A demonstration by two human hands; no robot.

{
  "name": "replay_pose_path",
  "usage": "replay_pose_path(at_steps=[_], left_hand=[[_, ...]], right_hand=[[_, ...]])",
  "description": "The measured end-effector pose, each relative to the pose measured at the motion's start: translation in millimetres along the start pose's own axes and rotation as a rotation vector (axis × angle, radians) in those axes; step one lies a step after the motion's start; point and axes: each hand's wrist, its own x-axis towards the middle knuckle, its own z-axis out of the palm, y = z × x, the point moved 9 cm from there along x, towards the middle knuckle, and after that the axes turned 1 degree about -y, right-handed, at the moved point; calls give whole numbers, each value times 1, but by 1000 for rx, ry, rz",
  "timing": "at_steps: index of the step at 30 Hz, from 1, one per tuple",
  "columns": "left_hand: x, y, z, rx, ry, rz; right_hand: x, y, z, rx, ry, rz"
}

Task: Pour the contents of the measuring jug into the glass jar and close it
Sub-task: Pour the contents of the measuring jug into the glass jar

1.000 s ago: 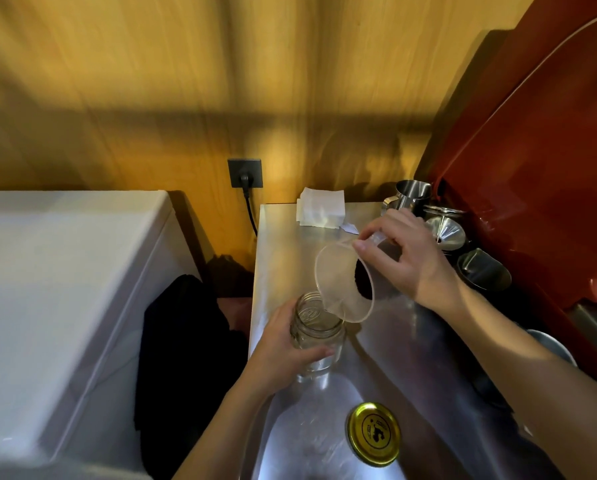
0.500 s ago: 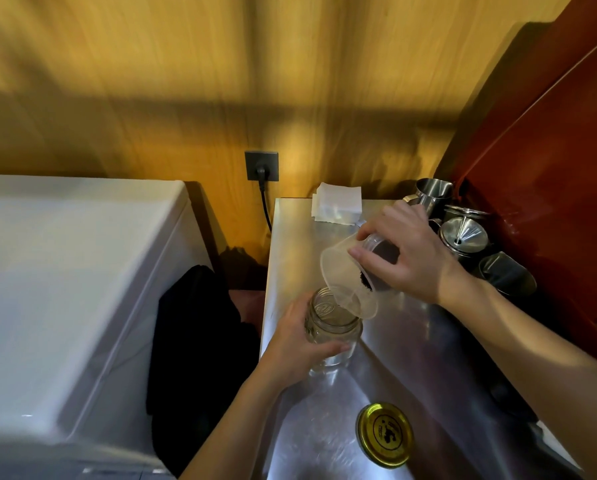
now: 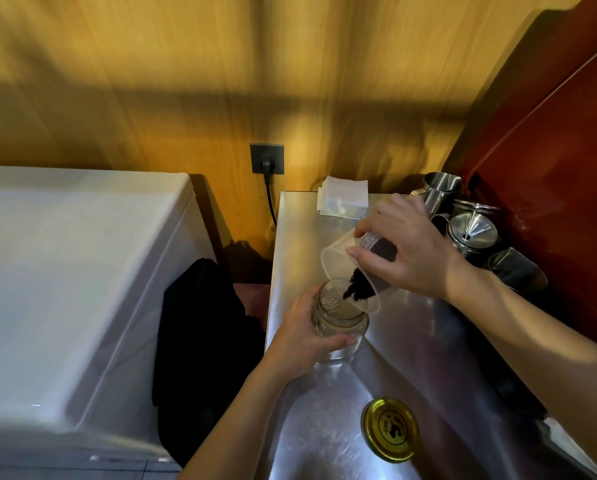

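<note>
My right hand [image 3: 409,249] grips a clear plastic measuring jug [image 3: 342,268], tipped steeply with its spout over the mouth of a glass jar [image 3: 337,322]. Dark grounds [image 3: 357,289] slide down the jug's inside toward the spout. My left hand [image 3: 299,337] wraps around the jar's left side and holds it upright on the steel counter [image 3: 411,358]. The jar looks empty inside. Its gold lid [image 3: 389,429] lies flat on the counter, nearer to me and apart from the jar.
Steel pitchers and a funnel [image 3: 472,230] crowd the counter's far right against a red panel [image 3: 550,168]. A stack of white paper filters [image 3: 344,200] lies at the back. A white appliance [image 3: 65,271] stands left, with a black cloth [image 3: 203,341] in the gap.
The jug has tipped further and its spout has come down to the jar's mouth; the dark grounds have slid from the jug's base toward the spout. My left hand stays on the jar.
</note>
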Motion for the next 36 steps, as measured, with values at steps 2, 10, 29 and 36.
replay_pose_path(at_steps=[2,10,29,36], left_hand=[[0,1,-1,-3,2,6],[-1,2,-2,-12,4,11],[-1,0,-1,10,0,-11],[-3,2,-2,4,18,-9]], right_hand=[[0,-3,0,-13,8,-29],[2,-16,5,-56,-28,-144],[-1,-22,1,-80,20,-213],[-2,-28,4,-89,43,-262]])
